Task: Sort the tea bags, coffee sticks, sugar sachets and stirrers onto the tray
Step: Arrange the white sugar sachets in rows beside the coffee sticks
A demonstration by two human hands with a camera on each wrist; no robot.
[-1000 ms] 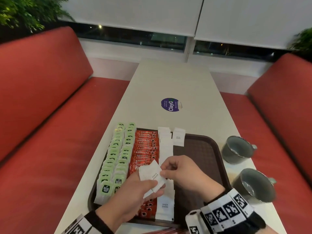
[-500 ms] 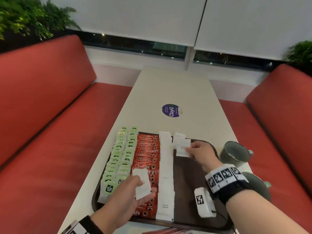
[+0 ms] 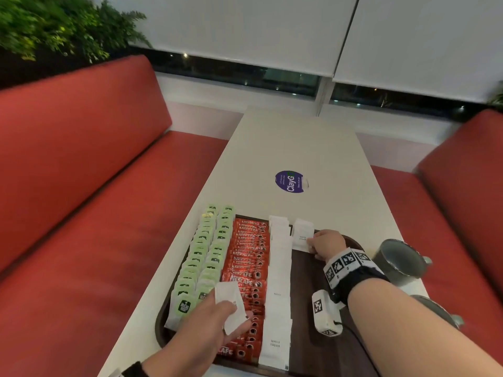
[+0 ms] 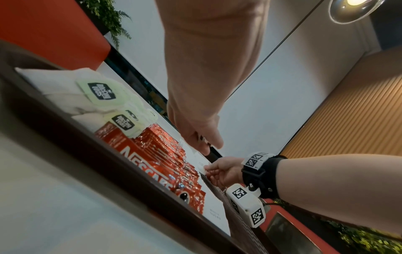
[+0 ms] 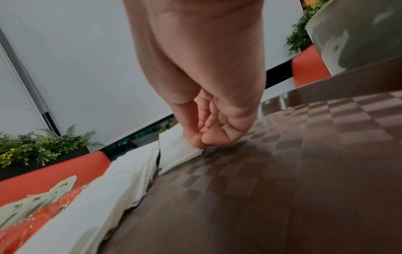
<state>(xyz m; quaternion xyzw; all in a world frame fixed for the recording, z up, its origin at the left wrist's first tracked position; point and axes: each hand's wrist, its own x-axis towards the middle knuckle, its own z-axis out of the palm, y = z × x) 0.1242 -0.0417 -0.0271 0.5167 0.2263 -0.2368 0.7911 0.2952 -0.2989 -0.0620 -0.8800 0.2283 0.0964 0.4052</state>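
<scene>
Fingertips of the right hand pinch a sugar sachet at the tray's far end, starting a second white column; the left hand grips spare sachets near, ready to feed. Tea bags and coffee sticks fill left rows. White desk, red benches.

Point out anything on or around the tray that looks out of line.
The two rows of green-tagged tea bags and the white sugar sachets overhang the far rim of the dark brown tray. The second sugar column holds only a few sachets, at the right hand. No stirrers show.
</scene>
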